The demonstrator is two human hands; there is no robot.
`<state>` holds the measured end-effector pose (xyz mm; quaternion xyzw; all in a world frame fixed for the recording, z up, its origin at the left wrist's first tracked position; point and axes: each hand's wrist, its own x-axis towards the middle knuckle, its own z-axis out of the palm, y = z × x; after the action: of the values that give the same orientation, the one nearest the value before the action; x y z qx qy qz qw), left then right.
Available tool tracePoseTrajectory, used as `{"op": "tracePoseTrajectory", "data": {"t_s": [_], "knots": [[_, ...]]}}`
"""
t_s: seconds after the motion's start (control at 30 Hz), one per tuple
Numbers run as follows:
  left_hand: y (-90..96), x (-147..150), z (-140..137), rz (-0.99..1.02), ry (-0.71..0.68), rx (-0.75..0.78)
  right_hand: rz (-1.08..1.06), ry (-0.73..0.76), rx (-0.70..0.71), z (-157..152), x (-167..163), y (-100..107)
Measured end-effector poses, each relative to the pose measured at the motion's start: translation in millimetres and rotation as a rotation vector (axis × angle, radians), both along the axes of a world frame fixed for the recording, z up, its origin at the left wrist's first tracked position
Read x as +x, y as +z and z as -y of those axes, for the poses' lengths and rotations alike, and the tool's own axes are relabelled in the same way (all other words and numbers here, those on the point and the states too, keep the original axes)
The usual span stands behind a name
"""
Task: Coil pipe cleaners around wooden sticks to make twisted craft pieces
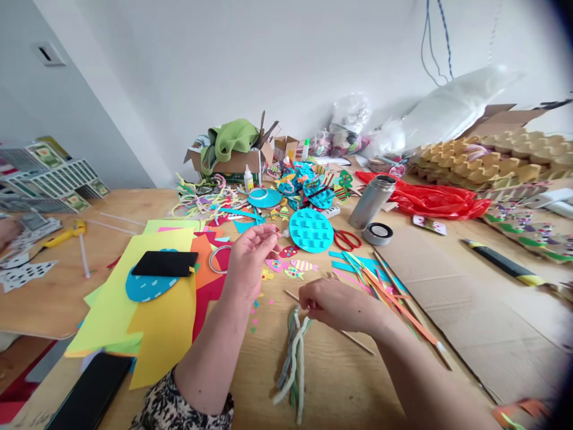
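Note:
My left hand [255, 254] is raised over the table, its thumb and fingertips pinched together on something too small to make out. To its right and nearer to me, my right hand [335, 303] has its fingers curled at the top of a bundle of yarn strands [295, 355]. The strands are pale green, white and grey, and their loose ends point toward me. A thin wooden stick [358, 342] passes under the right hand. Beyond the hands lie paper fish cutouts [304, 265] and a blue disc with raised squares [311, 230].
Coloured paper sheets [170, 334] lie left, with a black phone [165, 263] on a blue paper oval. Red scissors [347, 240], a steel flask [372, 202] and its lid [378, 233] stand beyond the right hand. Cardboard [439, 286] covers the right side. Egg trays [487, 158] are behind it.

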<state>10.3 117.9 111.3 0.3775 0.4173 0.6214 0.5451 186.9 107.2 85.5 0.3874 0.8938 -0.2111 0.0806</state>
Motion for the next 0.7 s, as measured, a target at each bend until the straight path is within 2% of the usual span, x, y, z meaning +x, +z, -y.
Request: {"op": "tracePoseTrajectory", "data": {"t_s": [0.13,0.4,0.7], "knots": [[-1.8,1.3,-0.5,-0.007,-0.025,0.011,-0.048,0.051,-0.047,0.3,-3.3,-2.2],[-7.0,1.0,-3.6,-0.009,-0.045,0.009,-0.052,0.082,-0.124,-7.8,-2.3,-28.1],[-5.5,2.4,-2.3,-0.022,-0.062,-0.012,-0.101,0.136,-0.196,-10.6,6.2,-8.4]]}}
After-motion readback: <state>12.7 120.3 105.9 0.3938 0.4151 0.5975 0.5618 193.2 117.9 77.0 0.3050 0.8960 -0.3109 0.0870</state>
